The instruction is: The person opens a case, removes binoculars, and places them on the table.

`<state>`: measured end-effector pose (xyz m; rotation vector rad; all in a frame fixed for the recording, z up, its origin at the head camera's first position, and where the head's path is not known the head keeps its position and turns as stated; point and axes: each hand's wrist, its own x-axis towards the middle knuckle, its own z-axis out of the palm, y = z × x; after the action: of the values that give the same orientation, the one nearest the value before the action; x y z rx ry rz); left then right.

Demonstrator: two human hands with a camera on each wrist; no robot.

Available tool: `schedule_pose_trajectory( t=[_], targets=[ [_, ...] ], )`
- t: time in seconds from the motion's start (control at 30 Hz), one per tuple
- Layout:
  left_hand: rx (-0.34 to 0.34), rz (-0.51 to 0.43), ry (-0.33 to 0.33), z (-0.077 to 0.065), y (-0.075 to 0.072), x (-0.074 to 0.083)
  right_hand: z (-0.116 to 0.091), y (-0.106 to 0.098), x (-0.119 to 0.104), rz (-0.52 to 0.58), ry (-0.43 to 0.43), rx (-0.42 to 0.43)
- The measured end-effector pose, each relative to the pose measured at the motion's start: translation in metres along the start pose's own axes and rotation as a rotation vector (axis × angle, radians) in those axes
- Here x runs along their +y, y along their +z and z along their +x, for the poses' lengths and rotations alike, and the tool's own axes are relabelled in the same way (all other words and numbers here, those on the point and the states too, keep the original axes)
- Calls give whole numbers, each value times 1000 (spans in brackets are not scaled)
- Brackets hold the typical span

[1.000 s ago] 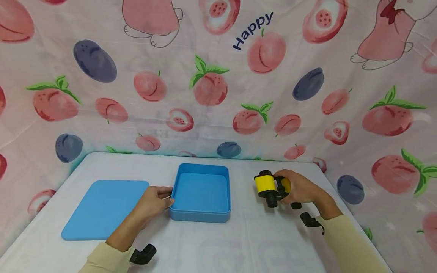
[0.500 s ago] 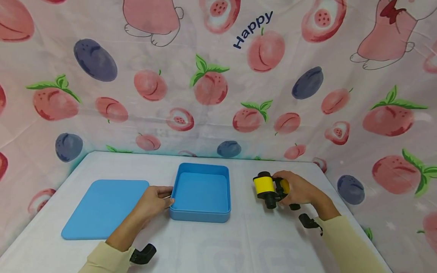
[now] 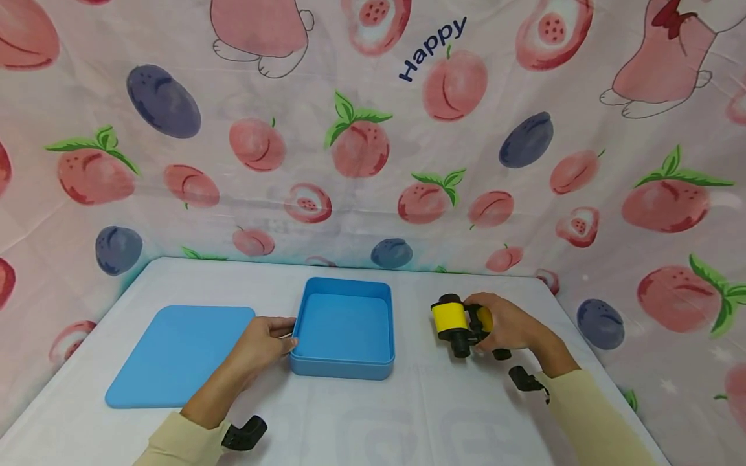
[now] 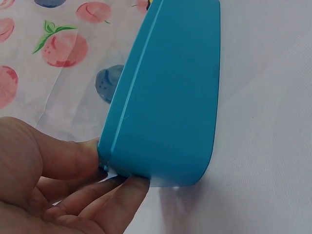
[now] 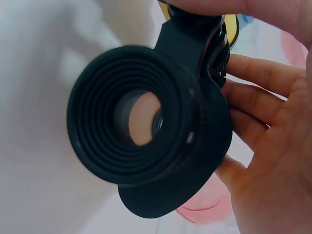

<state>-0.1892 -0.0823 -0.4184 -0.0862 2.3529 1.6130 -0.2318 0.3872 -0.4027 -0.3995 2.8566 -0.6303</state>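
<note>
In the head view, a blue open-topped box (image 3: pixel 350 327) sits on the white table, and its inside is bare. My left hand (image 3: pixel 265 353) grips the box's left side near the front corner. In the left wrist view, the thumb (image 4: pixel 73 158) lies at the rim and the fingertips (image 4: pixel 136 187) touch the wall. To the right of the box, my right hand (image 3: pixel 507 321) holds a pair of black and yellow binoculars (image 3: pixel 451 318) by its right barrel. A black eyepiece (image 5: pixel 129 117) fills much of the right wrist view; part of the fingers is hidden behind the binoculars.
A flat blue lid-like panel (image 3: pixel 180 356) lies on the white table (image 3: pixel 408 421) left of the box, partly behind my left forearm. A fruit-printed cloth (image 3: pixel 350 226) hangs behind the table. Black wrist cameras (image 3: pixel 245 433) stick out from both sleeves.
The binoculars and my right hand have shifted very slightly left and down. My left hand and the box stay where they were.
</note>
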Motion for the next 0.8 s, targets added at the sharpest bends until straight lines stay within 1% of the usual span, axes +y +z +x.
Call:
schedule_pose_trajectory(
  t=[0.3, 0.6, 0.8],
  targets=[
    [1, 3, 6, 1, -1, -2, 3, 4, 3, -5, 11, -5],
    [6, 10, -6, 1, 0, -1, 4, 7, 4, 11, 16, -13],
    [0, -2, 0, 1, -1, -1, 5, 9, 4, 8, 24, -15]
  ],
)
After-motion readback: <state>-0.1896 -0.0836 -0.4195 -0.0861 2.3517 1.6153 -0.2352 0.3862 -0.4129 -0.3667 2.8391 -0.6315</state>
